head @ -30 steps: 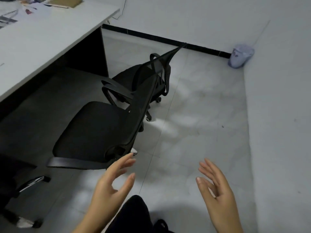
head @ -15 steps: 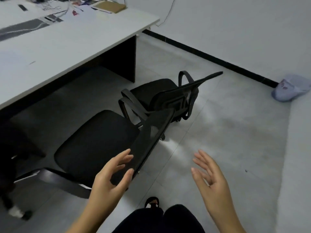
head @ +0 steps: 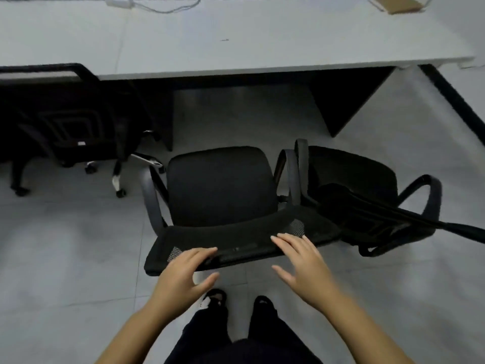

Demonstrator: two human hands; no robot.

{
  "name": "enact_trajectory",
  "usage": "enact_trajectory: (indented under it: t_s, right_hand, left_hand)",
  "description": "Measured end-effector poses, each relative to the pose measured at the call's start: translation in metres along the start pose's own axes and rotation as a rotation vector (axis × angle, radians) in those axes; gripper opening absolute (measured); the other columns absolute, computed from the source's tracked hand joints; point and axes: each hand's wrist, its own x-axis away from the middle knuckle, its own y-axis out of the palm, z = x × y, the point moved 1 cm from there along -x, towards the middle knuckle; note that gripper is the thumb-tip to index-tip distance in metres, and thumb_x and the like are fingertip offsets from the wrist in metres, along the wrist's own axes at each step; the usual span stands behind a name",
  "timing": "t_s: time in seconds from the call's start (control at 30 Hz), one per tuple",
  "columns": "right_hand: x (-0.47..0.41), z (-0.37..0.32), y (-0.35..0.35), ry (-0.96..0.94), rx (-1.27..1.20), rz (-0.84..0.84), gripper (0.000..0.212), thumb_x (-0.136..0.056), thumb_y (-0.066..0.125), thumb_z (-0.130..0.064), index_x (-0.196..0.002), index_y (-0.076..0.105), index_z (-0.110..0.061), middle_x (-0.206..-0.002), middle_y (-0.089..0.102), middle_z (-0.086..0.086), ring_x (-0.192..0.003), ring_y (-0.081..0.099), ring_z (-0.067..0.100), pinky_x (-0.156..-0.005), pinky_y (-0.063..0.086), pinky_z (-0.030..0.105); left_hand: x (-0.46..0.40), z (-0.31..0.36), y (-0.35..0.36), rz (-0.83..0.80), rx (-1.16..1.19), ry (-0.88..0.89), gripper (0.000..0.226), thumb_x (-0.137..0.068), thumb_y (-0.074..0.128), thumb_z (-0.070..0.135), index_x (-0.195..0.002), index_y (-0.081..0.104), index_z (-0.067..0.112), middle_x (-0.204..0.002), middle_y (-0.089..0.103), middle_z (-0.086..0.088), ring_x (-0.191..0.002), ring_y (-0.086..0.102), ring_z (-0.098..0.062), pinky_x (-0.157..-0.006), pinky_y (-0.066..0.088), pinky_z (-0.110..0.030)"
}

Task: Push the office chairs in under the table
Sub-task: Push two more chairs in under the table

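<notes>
A black office chair [head: 220, 185] stands right in front of me, its seat facing the white table [head: 236, 38] and its mesh backrest top edge nearest me. My left hand [head: 183, 274] lies with straight fingers over the left part of that top edge, thumb spread below it. My right hand [head: 301, 261] rests its fingertips on the right part of the edge, fingers straight. A second black chair [head: 367, 195] stands just to the right, turned sideways, its armrest against the first chair's. A third chair [head: 68, 122] sits at the left, partly under the table.
The table's dark side panel [head: 349, 101] stands at the right, with an open gap under the tabletop ahead of the middle chair. A black skirting line [head: 456, 106] runs along the wall at far right. A cable and a brown box lie on the tabletop. My feet are just behind the chair.
The view has swung round from the side of the chairs to squarely behind the middle one. Both hands moved forward from mid-air onto the top edge of its backrest.
</notes>
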Motion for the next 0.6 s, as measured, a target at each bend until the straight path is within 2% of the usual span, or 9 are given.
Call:
enact_trajectory:
  t_s: [0.1, 0.2, 0.27, 0.37, 0.6]
  right_hand:
    - [-0.015, 0.024, 0.006, -0.136, 0.122, -0.057, 0.05, -0.074, 0.071, -0.027, -0.122, 0.056, -0.021, -0.119, 0.065, -0.003, -0.112, 0.059, 0.014, -0.104, 0.03, 0.041]
    - [-0.03, 0.04, 0.009, -0.191, 0.119, -0.055, 0.062, -0.05, 0.086, -0.007, -0.108, 0.066, -0.019, -0.105, 0.072, -0.004, -0.099, 0.067, 0.014, -0.091, 0.047, 0.038]
    - [-0.041, 0.047, 0.009, -0.195, 0.107, -0.04, 0.066, -0.038, 0.086, 0.0, -0.099, 0.071, -0.02, -0.096, 0.075, -0.004, -0.089, 0.07, 0.014, -0.077, 0.055, 0.03]
    - [-0.052, 0.048, 0.008, -0.209, 0.098, -0.018, 0.061, -0.039, 0.083, 0.004, -0.093, 0.073, -0.023, -0.089, 0.076, -0.007, -0.081, 0.072, 0.011, -0.063, 0.056, 0.022]
    - [-0.067, 0.04, 0.016, -0.238, 0.05, 0.005, 0.061, -0.035, 0.083, 0.005, -0.088, 0.075, -0.024, -0.085, 0.076, -0.006, -0.076, 0.072, 0.011, -0.057, 0.056, 0.021]
  left_hand:
    - [-0.01, -0.003, 0.019, 0.057, -0.297, 0.079, 0.047, -0.071, 0.074, 0.039, -0.115, 0.063, 0.024, -0.11, 0.07, 0.006, -0.099, 0.066, -0.015, -0.085, 0.051, -0.031]
    - [-0.024, -0.007, 0.029, 0.044, -0.414, -0.003, 0.049, -0.061, 0.084, 0.023, -0.108, 0.068, 0.025, -0.104, 0.073, 0.004, -0.094, 0.07, -0.018, -0.079, 0.056, -0.033]
    - [-0.03, -0.008, 0.03, 0.095, -0.445, -0.032, 0.05, -0.054, 0.085, 0.013, -0.1, 0.071, 0.027, -0.097, 0.075, 0.007, -0.085, 0.071, -0.016, -0.066, 0.059, -0.028]
    - [-0.034, -0.007, 0.028, 0.148, -0.475, -0.033, 0.05, -0.05, 0.085, 0.006, -0.093, 0.074, 0.027, -0.09, 0.076, 0.008, -0.077, 0.073, -0.014, -0.053, 0.058, -0.024]
    - [-0.044, -0.022, 0.017, 0.15, -0.461, -0.026, 0.05, -0.048, 0.086, 0.003, -0.089, 0.075, 0.03, -0.087, 0.077, 0.009, -0.075, 0.073, -0.012, -0.053, 0.058, -0.022]
